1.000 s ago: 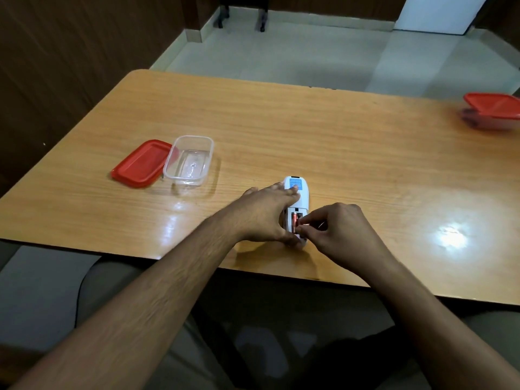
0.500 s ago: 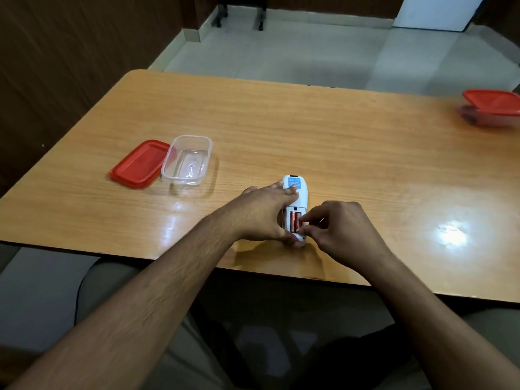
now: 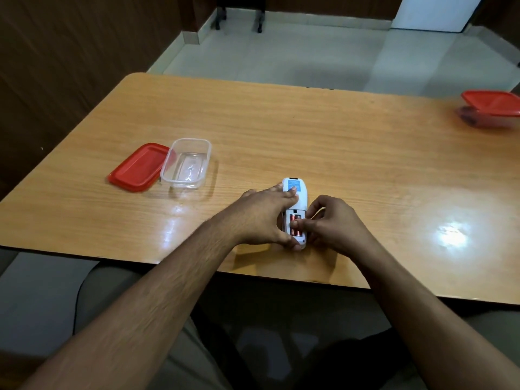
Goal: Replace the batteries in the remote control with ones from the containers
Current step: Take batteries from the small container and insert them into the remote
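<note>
Since a second ago your right fingertips have slid from the compartment's near end onto the middle of the batteries, and both cells now show seated side by side.

Left of centre, the red lid (image 3: 138,167) lies flat, touching the open clear container (image 3: 187,163), which looks empty; it was probably left uncovered there because its cells are already taken. At lower centre your left hand (image 3: 263,218) is spread over the white remote control (image 3: 296,198), fingers across its far end and thumb at the near end, pinning it back-up to the worktop (image 3: 309,130) so it cannot skid. In its open bay sit the batteries (image 3: 295,225). Your right hand (image 3: 333,223) has thumb and forefinger drawn together, pressing down on them, likely to snap them home. At the upper right edge of the frame a second container (image 3: 491,109) stands, lid on.
</note>
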